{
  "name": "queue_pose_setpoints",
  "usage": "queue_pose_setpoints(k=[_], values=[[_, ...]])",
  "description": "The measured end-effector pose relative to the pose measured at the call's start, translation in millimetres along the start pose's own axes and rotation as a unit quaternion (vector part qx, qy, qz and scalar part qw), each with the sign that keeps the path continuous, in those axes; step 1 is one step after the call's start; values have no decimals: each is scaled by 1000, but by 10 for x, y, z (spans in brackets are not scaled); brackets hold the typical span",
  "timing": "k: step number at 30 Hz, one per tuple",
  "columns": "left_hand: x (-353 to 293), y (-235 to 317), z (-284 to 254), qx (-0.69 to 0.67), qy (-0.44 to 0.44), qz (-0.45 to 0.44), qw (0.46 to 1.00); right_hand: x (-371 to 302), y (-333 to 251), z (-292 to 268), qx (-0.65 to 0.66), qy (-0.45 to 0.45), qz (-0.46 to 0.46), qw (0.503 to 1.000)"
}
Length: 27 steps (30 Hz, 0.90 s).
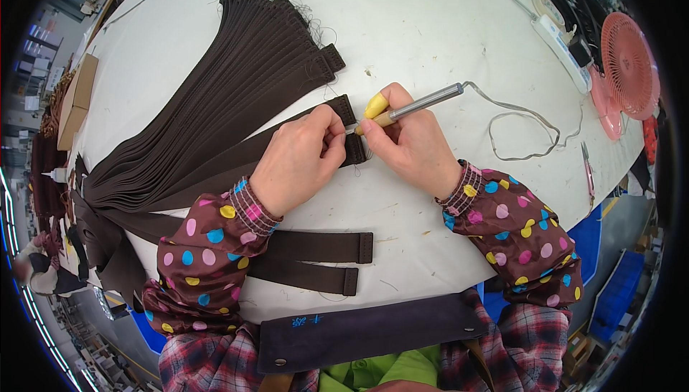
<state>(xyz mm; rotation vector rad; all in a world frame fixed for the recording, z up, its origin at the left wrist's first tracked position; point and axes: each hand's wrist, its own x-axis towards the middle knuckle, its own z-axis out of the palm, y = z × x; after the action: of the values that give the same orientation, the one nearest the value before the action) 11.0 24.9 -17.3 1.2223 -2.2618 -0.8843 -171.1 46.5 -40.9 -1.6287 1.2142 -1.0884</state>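
- Fingers (380, 139) of the right hand (415, 137) grasp a pen-shaped tool (430, 99) near its tan grip; thumb and forefinger close around it, the latter wearing a yellow finger cover (375, 105).
- The tool's metal handle points toward two o'clock, its tip meeting the end of a dark brown strap (345, 110) between the hands.
- The left hand (301, 154) is curled over that strap, thumb and forefinger drawn together beside the tip; I cannot tell whether they pinch cloth or only press on it.
- That strap runs from the hands toward eight o'clock, and its end shows stitching.
- At ten o'clock from the left hand, a fanned bundle of brown straps (215, 98) lies on the white table (430, 270), loose threads at its stitched ends.
- At six o'clock from the left hand lie two more strap ends (323, 247), one below the other.
- A thin cord (527, 112) leaves the tool and loops at three o'clock from the right hand.
- Toward two o'clock sit a white power strip (562, 49) and, beyond it, a pink fan (630, 65).
- At nine o'clock, far from the left hand, stands a cardboard box (77, 101).
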Motion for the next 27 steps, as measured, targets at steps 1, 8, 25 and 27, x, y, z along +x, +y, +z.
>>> queue_pose_setpoints(k=[1, 8, 25, 27], values=[[-1, -2, -2, 2, 2, 2, 1000, 3, -2, 0, 0, -2, 1, 1000], [-49, 64, -198, 26, -49, -50, 997, -25, 1, -25, 68, 17, 2, 998], [-286, 74, -33, 217, -2, 38, 975, -186, -137, -202, 5, 9, 4, 1000], [-229, 83, -62, 142, -43, -12, 989, -238, -170, -224, 21, 1, 30, 999]])
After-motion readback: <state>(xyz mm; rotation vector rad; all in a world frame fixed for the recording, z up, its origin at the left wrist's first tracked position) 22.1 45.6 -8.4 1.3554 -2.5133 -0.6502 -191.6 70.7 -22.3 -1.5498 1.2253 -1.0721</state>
